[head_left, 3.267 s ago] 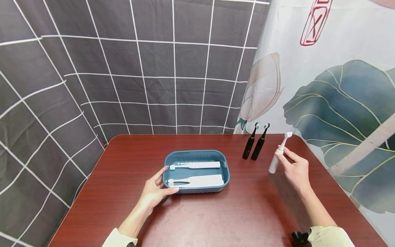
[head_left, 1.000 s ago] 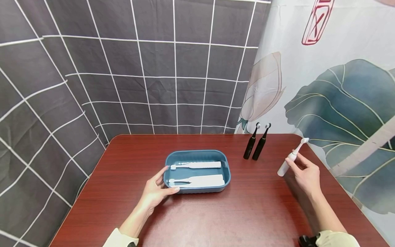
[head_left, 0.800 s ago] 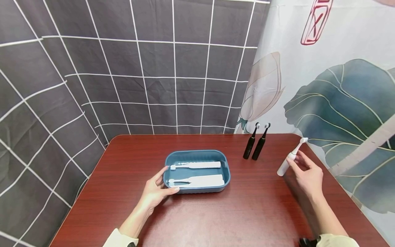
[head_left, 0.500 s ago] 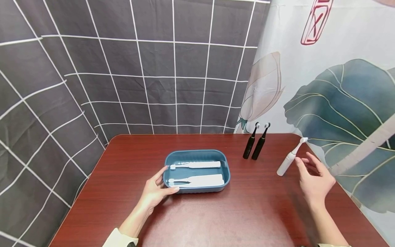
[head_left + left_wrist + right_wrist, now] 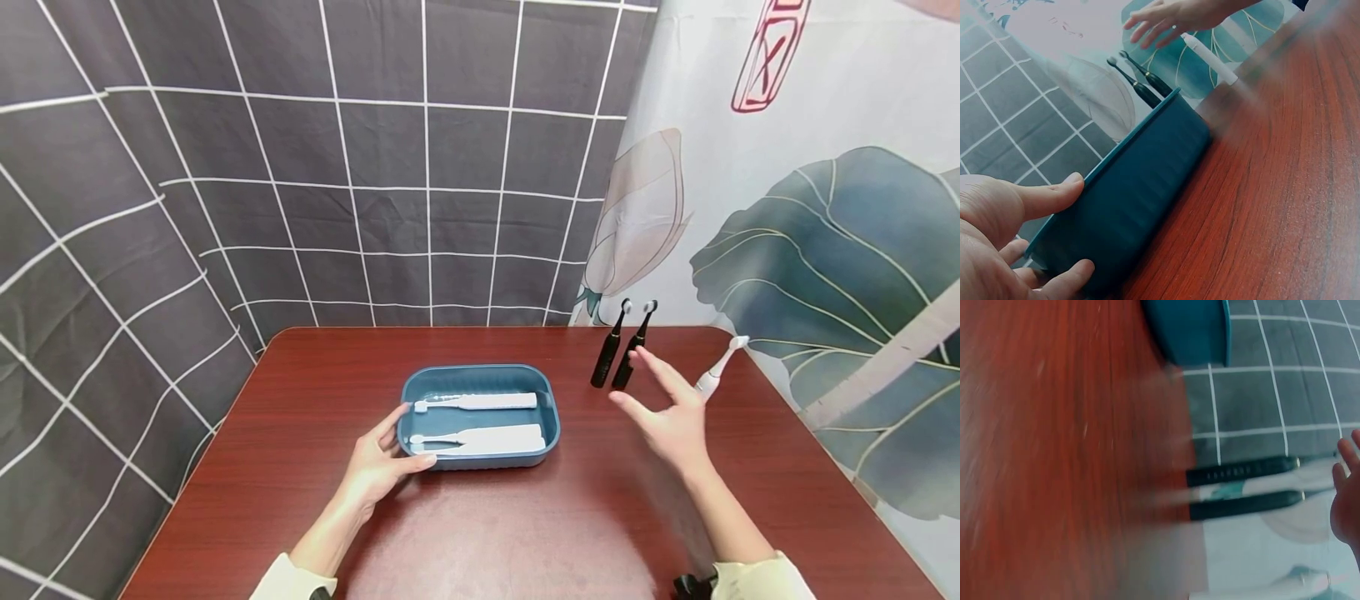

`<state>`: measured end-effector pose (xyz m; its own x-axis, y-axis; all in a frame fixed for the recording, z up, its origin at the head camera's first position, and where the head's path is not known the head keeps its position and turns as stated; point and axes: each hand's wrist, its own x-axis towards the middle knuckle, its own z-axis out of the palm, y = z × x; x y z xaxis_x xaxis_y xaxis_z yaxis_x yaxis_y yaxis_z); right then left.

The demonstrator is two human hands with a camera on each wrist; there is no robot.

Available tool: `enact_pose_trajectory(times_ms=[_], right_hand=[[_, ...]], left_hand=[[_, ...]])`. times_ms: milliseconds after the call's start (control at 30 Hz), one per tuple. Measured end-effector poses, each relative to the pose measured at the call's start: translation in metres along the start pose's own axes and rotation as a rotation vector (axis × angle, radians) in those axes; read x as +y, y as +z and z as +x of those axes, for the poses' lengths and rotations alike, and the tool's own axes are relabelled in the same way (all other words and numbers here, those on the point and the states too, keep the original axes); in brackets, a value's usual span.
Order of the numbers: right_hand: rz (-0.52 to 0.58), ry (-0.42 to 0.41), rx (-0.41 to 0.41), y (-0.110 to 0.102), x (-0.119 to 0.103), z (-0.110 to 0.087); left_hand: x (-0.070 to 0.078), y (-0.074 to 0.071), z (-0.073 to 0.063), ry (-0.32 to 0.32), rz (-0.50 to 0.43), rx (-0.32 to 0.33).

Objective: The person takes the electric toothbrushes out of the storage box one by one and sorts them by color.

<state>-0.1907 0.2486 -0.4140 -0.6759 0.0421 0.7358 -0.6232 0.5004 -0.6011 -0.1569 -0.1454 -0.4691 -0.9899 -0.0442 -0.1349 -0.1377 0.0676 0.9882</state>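
A blue plastic basket [image 5: 480, 377] sits mid-table with white electric toothbrushes [image 5: 495, 402] lying inside. My left hand [image 5: 369, 471] grips its left end, thumb at the near side, fingers around the corner; the left wrist view shows the thumb on the basket's rim [image 5: 1119, 150]. Over the table's right part, my right hand [image 5: 677, 427] is spread and holds nothing. Its fingertips are near two black electric toothbrushes, the left one [image 5: 606, 358] and the right one [image 5: 622, 372], both upright. Behind this hand stands a white electric toothbrush [image 5: 708, 383], its lower part hidden.
The reddish-brown wooden table [image 5: 510, 533] has its back edge just beyond the black toothbrushes. A dark grid-patterned curtain [image 5: 382, 217] hangs behind and to the left, and a white leaf-print curtain [image 5: 810, 250] to the right.
My right hand has let go of the white toothbrush, which stays standing at the right, and has moved left toward the black toothbrushes with fingers spread. The left hand and basket have not moved.
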Motion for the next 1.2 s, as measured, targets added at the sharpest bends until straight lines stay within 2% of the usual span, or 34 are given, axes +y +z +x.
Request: enact_pose_trajectory(times_ms=[167, 267, 467, 633, 800, 933, 1033, 1200], right_hand=[[-0.012, 0.071, -0.205, 0.031, 0.017, 0.004], [0.010, 0.106, -0.339, 0.050, 0.016, 0.007], [0.080, 0.092, -0.557, 0.087, 0.012, 0.012], [0.100, 0.083, -0.698, 0.109, 0.010, 0.015], [0.036, 0.068, -0.783, 0.126, 0.008, 0.018], [-0.084, 0.082, -0.842, 0.139, 0.004, 0.018], [-0.213, 0.090, -0.899, 0.148, 0.000, 0.017], [-0.357, 0.056, -0.966, 0.164, -0.007, 0.015]], left_hand=[[0.000, 0.000, 0.000, -0.002, 0.002, 0.001], [0.001, 0.000, 0.000, -0.004, 0.006, -0.001], [0.000, 0.000, 0.000, 0.004, -0.002, -0.002], [0.000, 0.000, 0.000, 0.009, -0.018, -0.004], [0.000, 0.000, 0.000, 0.008, -0.021, -0.003], [0.001, 0.000, 0.000, 0.007, -0.001, -0.002], [0.001, 0.000, 0.000, 0.010, 0.002, -0.006], [0.001, 0.000, 0.000, 0.012, 0.004, -0.011]])
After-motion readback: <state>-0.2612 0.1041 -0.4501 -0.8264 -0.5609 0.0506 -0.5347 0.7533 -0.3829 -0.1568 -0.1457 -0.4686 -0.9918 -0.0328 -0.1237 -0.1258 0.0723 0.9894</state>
